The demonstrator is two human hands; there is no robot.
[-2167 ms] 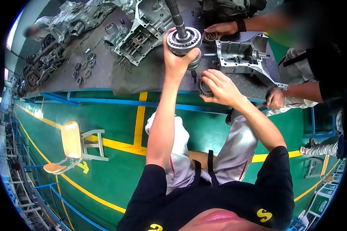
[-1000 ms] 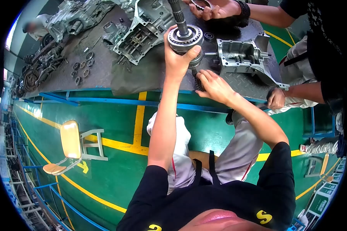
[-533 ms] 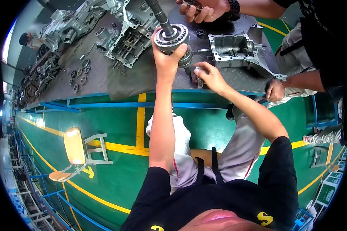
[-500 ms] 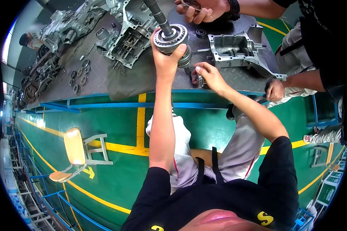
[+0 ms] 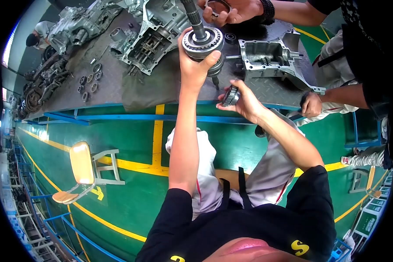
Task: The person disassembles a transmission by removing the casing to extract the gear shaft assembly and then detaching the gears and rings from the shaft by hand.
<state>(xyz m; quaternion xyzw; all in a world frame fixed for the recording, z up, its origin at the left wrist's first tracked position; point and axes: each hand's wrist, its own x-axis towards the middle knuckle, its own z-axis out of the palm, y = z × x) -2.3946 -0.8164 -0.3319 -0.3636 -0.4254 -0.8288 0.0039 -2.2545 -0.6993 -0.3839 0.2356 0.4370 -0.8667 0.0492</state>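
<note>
My left hand (image 5: 194,70) is wrapped round a gear shaft assembly (image 5: 204,40), a splined metal shaft with stacked gears and rings. The shaft stands tilted over the workbench, its upper end pointing away toward the far side. My right hand (image 5: 247,103) grips a small toothed gear (image 5: 231,96) between thumb and fingers, just past the bench's near edge. The gear is apart from the shaft's thin lower end. To the right lies an open gearbox housing half (image 5: 266,70) on the bench.
Another person's hand (image 5: 236,11) holds a thin ring (image 5: 218,6); their other hand (image 5: 311,105) hangs by the bench corner. A second housing (image 5: 150,48), several bearings and rings (image 5: 91,78), and a cloth (image 5: 148,89) lie on the workbench (image 5: 70,98). A chair (image 5: 82,163) stands behind left.
My right hand has lifted the toothed gear from the bench edge and turned it. My left hand and the gear shaft assembly have shifted slightly right.
</note>
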